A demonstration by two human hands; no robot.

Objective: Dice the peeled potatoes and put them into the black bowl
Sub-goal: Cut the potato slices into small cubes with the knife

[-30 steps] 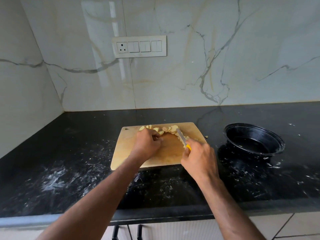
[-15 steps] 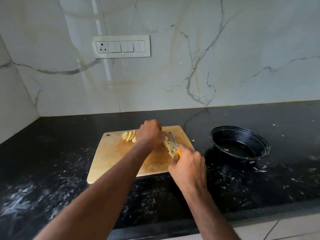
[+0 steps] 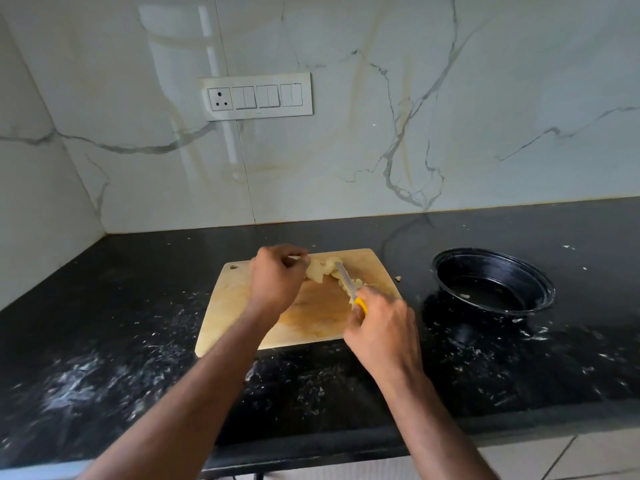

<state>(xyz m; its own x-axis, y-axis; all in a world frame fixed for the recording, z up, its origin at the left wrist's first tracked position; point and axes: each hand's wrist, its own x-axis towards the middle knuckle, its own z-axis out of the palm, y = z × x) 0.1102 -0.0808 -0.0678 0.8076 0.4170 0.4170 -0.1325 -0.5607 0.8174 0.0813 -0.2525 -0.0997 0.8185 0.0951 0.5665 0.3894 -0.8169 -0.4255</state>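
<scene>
Potato pieces (image 3: pixel 325 270) lying on cutting board (image 3: pixel 311 317); I'm bunching them under curled left hand (image 3: pixel 277 282), right hand (image 3: pixel 382 332) clamping knife (image 3: pixel 348 284); wet, slippery, likely scattering

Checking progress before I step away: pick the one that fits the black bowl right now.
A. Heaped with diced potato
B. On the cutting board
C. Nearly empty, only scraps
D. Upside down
C: the black bowl stands upright on the counter, right of the cutting board, holding only a few pale scraps.

head-worn view, looking down, countertop (image 3: pixel 104 341) near
</scene>
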